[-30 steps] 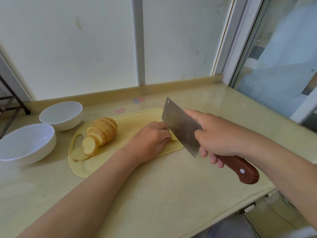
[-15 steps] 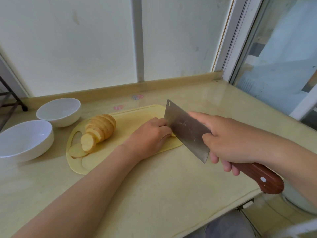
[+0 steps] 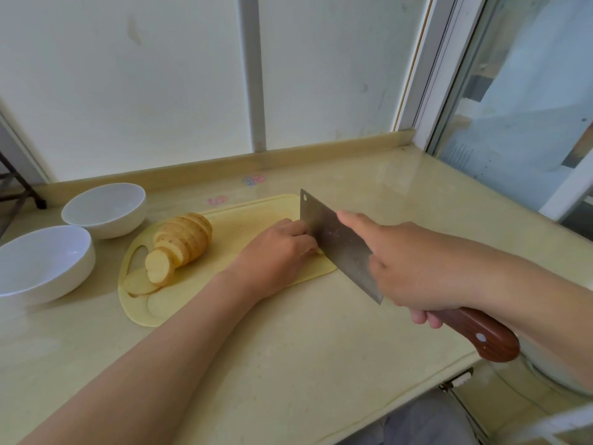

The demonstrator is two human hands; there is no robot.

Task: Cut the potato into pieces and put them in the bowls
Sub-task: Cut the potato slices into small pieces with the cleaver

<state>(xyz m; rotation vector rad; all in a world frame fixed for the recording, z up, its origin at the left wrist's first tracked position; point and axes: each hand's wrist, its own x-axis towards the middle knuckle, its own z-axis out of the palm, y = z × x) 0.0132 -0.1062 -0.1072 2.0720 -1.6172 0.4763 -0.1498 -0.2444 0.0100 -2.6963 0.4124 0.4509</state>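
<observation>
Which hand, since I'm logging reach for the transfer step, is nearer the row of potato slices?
Left. The left hand sits on the cutting board just right of the potato slices; the right hand grips the cleaver farther right, past the left hand.

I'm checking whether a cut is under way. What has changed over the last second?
The cleaver, gripped by the right hand, has come down slightly and closed in against the knuckles of the left hand, over the potato piece that hand holds down. Nothing was taken up or let go. The sliced potato on the cutting board, the far bowl and the near bowl, both empty, stayed put.
</observation>
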